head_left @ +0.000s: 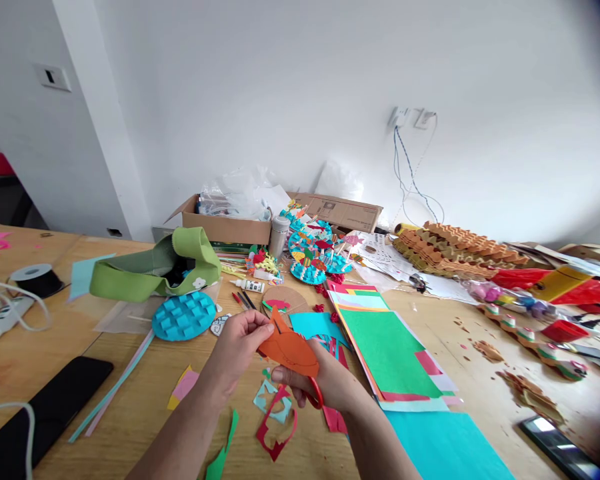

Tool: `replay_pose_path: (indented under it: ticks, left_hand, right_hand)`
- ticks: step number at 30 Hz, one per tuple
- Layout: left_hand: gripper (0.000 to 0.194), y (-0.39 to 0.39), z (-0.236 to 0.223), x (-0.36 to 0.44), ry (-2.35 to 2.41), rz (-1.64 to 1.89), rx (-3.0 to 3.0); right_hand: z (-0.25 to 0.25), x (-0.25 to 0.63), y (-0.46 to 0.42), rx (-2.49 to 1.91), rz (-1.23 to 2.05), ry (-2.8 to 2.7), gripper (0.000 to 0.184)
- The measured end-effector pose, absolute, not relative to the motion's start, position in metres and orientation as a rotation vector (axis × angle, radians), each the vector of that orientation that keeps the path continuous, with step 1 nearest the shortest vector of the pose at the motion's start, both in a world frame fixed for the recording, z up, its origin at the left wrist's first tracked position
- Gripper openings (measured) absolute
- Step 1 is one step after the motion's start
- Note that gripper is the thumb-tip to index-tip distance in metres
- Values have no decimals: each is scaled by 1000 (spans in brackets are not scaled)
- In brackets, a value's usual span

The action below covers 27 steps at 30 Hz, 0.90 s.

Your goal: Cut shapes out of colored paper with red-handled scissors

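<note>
left hand (pixel 236 352) fingers (pixel 258 320) pinch the orange paper cutout (pixel 291 349), held firmly above the light wooden desk (pixel 463 313) at 12 o'clock, while right hand (pixel 330 381) fingers (pixel 280 375) close on red-handled scissors (pixel 316 395).

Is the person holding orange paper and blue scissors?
No: the scissors are red, not blue, as the head view shows. The right hand holds them, and the left hand holds the orange paper.
</note>
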<state>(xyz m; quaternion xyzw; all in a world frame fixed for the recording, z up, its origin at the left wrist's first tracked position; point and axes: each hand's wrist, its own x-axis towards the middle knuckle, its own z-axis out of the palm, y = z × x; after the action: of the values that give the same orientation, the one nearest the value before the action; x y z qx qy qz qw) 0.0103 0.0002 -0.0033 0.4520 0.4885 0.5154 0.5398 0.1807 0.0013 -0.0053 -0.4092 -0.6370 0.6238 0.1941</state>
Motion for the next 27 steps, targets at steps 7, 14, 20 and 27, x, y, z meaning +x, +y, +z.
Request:
replay_pose_path:
  ticks: [7, 14, 20, 27]
  left_hand:
    - [23, 0, -3, 10, 1165, 1233, 1081]
    - [23, 2, -5, 10, 1161, 1219, 1092]
    - [23, 0, -4, 10, 1171, 1214, 1086]
    - [22, 1, -4, 9, 1166, 1207, 1107]
  right_hand:
    - [-2, 180, 1, -1147, 1738, -1811, 47]
    - [-1, 179, 1, -1155, 1734, -1797, 45]
    - [-7, 181, 2, -1157, 1758, -1792, 43]
    - [-7, 182, 2, -1201, 1709, -1821, 44]
